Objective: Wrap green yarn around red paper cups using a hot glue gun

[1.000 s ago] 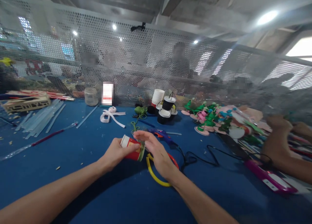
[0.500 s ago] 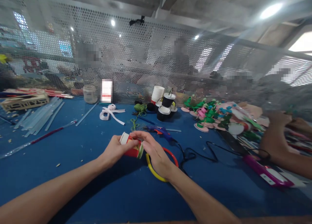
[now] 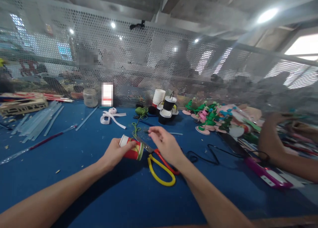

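Partly, the cup (image 3: 131, 151) is hidden by the left hand (image 3: 114, 152), which is closed around it just above the blue table (image 3: 74, 161). The right hand (image 3: 167, 145) is open and empty — half a second earlier it was touching the cup, and the scissors (image 3: 160, 163) were covered.

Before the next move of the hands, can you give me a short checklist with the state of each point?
1. Left hand grips the red paper cup firmly: ok.
2. Right hand is free: cannot tell; something small may be pinched at its fingertips.
3. Scissors lie flat on the blue table, blades shut: ok.
4. Scissors within reach of the right hand: ok, just below it.
5. Co-worker's arm is apart from both hands: ok.
6. Black cable clear of the scissors: cannot tell.
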Motion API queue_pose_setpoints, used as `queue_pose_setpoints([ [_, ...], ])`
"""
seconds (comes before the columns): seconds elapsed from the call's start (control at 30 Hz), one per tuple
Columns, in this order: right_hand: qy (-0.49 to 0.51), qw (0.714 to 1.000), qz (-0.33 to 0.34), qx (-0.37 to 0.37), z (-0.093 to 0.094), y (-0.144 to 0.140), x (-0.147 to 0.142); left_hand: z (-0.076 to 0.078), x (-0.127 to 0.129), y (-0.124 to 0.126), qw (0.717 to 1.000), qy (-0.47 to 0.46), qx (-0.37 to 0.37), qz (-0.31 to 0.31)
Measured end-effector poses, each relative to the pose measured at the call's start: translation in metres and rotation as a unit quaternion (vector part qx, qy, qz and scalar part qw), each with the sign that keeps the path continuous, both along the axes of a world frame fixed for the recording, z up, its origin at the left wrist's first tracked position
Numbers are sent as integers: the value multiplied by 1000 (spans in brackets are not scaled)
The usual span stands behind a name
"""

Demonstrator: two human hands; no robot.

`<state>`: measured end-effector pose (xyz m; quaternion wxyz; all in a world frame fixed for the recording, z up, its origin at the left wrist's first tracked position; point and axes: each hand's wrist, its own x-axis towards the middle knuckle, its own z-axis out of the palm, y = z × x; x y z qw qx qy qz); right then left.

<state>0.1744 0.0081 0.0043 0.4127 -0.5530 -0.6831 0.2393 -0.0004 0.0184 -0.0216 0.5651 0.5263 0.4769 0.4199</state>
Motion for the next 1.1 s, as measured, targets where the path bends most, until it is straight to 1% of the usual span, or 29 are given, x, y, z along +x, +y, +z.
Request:
queue_pose_setpoints([
  [0.03,-73,996,-55,-22,5,7,9,0,-1,1,1000,3,2,6],
  [0.07,-150,982,-106,-49,8,14,19,0,-2,2,1000,8,5,12],
  [0.1,-174,974,-128,-65,10,21,28,0,-2,3,1000,12,8,17],
  [0.17,-195,966,-139,-101,8,35,45,0,-4,5,1000,15,12,22],
  [0.23,-198,960,-133,-149,0,45,55,0,-4,6,999,12,15,25],
  [0.33,-171,957,-125,-200,-16,54,60,-1,-5,7,999,11,25,30],
  [0.4,-136,959,-119,-217,-23,53,58,-2,-6,7,999,14,36,29],
  [0.47,-94,967,-115,-208,-23,48,54,-2,-7,7,998,17,47,27],
  [0.6,-12,986,-106,-132,-9,29,47,-1,-8,9,997,29,61,25],
  [0.63,4,989,-89,-121,-4,24,44,-1,-8,9,997,34,61,26],
  [0.73,43,994,-5,-102,4,11,38,1,-9,11,997,53,54,32],
  [0.77,45,994,18,-93,5,7,35,1,-10,12,996,60,50,35],
  [0.83,33,995,43,-88,6,-1,32,0,-11,15,995,73,49,42],
  [0.97,7,989,72,-130,6,-14,26,-5,-15,22,990,117,65,54],
  [1.03,-13,990,73,-118,7,-18,24,-7,-17,24,987,137,64,48],
  [1.1,-46,993,73,-86,8,-20,23,-8,-18,25,987,143,58,40],
])
